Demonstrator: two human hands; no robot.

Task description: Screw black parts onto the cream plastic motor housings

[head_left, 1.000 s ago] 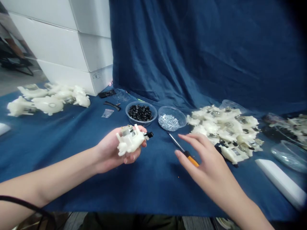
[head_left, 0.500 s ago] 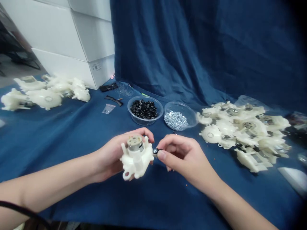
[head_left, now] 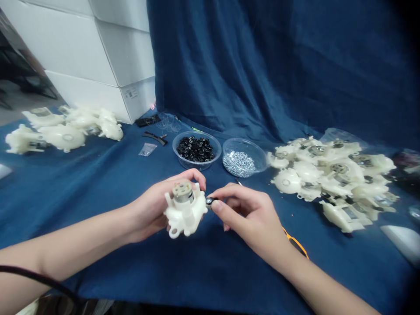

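Surface: we see a work surface covered in a blue cloth (head_left: 108, 262), with a draped blue backdrop (head_left: 229, 65) behind it.
Room: at 11 o'clock from the held housing we note three tiers of white cartons (head_left: 98, 57), with a grey floor (head_left: 13, 98) beyond them.
Left hand (head_left: 151, 205): a firm grip, fingers curled around the white plastic housing (head_left: 185, 214), which sits at the centre of our view, a metal motor (head_left: 183, 192) upright in it.
Right hand (head_left: 249, 214): a narrow grip, pinching a small dark part (head_left: 210, 201) that touches the housing's side.
Counts: we count two clear bowls: black pieces (head_left: 195, 150) at 12 o'clock, silver screws (head_left: 243, 157) at 1 o'clock. We also count two heaps of white housings: one (head_left: 64, 133) at 10 o'clock, one (head_left: 328, 179) at 3 o'clock. One orange-handled screwdriver (head_left: 297, 245) lies at 4 o'clock.
Hidden: the right hand covers the screwdriver's shaft, and the housings overlap too much for us to count. We cannot identify the small dark part, and a dark cable (head_left: 29, 275) crossing the left forearm runs out of frame.
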